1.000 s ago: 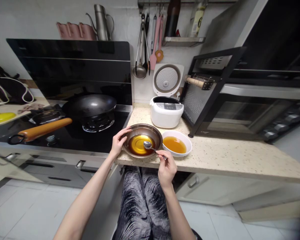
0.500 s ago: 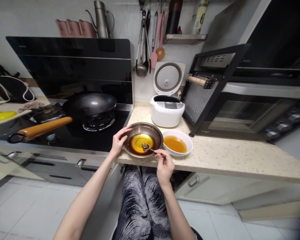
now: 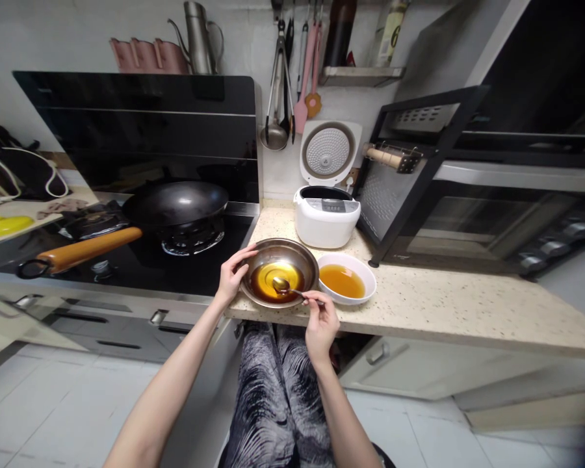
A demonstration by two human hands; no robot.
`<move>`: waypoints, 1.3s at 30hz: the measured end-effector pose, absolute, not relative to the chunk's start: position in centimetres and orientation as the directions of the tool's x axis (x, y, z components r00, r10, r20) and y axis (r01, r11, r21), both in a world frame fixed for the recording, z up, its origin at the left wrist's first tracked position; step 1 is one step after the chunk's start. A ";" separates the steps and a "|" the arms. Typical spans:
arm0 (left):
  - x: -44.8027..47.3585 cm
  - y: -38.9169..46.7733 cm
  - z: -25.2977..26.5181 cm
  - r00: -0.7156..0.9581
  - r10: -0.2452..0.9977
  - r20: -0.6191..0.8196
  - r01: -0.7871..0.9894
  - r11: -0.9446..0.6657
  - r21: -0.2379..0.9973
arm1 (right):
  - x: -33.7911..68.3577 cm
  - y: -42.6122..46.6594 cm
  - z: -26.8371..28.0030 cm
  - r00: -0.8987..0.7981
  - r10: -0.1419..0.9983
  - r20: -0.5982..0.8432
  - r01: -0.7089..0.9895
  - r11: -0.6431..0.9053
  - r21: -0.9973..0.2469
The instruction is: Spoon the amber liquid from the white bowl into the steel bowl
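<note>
the left hand (image 3: pixel 231 277) grips the steel bowl (image 3: pixel 280 249) near the worktop's (image 3: pixel 448 299) front left corner; the right hand (image 3: pixel 322 326) pinches a spoon (image 3: pixel 281 285), its head at the amber liquid (image 3: pixel 266 275).

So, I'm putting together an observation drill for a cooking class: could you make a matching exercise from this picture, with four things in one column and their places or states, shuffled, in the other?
Things
1. spoon
2. metal bowl
3. rice cooker
4. wok

Places and states
A. open, with its lid raised
B. held in the right hand
C. on the stove
D. touched at its rim by the left hand

Right pairs: 1-B; 2-D; 3-A; 4-C
</note>
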State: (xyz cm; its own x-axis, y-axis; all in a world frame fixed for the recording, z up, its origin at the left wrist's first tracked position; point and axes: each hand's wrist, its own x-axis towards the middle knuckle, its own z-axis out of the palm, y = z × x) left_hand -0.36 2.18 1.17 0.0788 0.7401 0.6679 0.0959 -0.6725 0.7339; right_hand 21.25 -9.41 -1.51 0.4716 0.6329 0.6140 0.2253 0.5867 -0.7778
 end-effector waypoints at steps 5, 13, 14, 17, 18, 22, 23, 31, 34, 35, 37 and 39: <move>-0.4 2.4 1.0 0.084 0.747 0.659 0.090 -0.664 0.742 | 21.3 -9.3 -1.1 0.523 0.618 0.587 0.173 0.598 -0.783; -0.4 2.6 0.9 0.093 0.762 0.641 0.062 -0.647 0.760 | 22.1 -9.7 -0.1 0.580 0.565 0.588 0.188 0.609 -0.771; -0.4 2.6 0.9 0.093 0.764 0.638 0.059 -0.644 0.763 | 22.2 -9.8 0.0 0.587 0.558 0.586 0.188 0.610 -0.770; -0.4 2.7 0.9 0.095 0.769 0.633 0.058 -0.639 0.767 | 22.5 -9.8 0.2 0.611 0.543 0.576 0.170 0.620 -0.766; -0.4 2.7 0.9 0.095 0.770 0.631 0.058 -0.637 0.768 | 22.6 -9.8 0.3 0.618 0.539 0.572 0.161 0.625 -0.764; -0.4 2.7 0.9 0.097 0.773 0.627 0.056 -0.634 0.772 | 23.0 -9.8 0.6 0.643 0.522 0.559 0.143 0.636 -0.759; -0.4 2.7 0.9 0.096 0.773 0.627 0.054 -0.633 0.772 | 23.1 -9.7 0.7 0.652 0.516 0.556 0.143 0.636 -0.758; -0.5 2.7 0.8 0.092 0.778 0.621 0.038 -0.626 0.779 | 23.9 -9.6 1.4 0.735 0.430 0.524 0.167 0.635 -0.754; -0.5 2.7 0.8 0.096 0.777 0.623 0.047 -0.628 0.777 | 24.6 -9.6 1.6 0.756 0.398 0.519 0.186 0.630 -0.754; -0.5 2.7 0.8 0.095 0.777 0.623 0.049 -0.629 0.776 | 24.8 -9.7 1.7 0.763 0.386 0.519 0.193 0.630 -0.752; -0.5 2.7 0.8 0.094 0.776 0.623 0.050 -0.629 0.776 | 25.3 -9.7 1.8 0.776 0.357 0.520 0.210 0.631 -0.747; -0.5 2.7 0.8 0.093 0.775 0.625 0.051 -0.630 0.775 | 25.7 -9.8 1.9 0.783 0.337 0.523 0.233 0.621 -0.749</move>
State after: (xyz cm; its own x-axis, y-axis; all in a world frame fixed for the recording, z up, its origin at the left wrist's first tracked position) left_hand -0.53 2.71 0.75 0.0929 0.7752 0.6248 0.0509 -0.6304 0.7746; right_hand 25.72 -9.76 1.93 0.7830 0.3366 0.5231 0.2333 0.6207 -0.7485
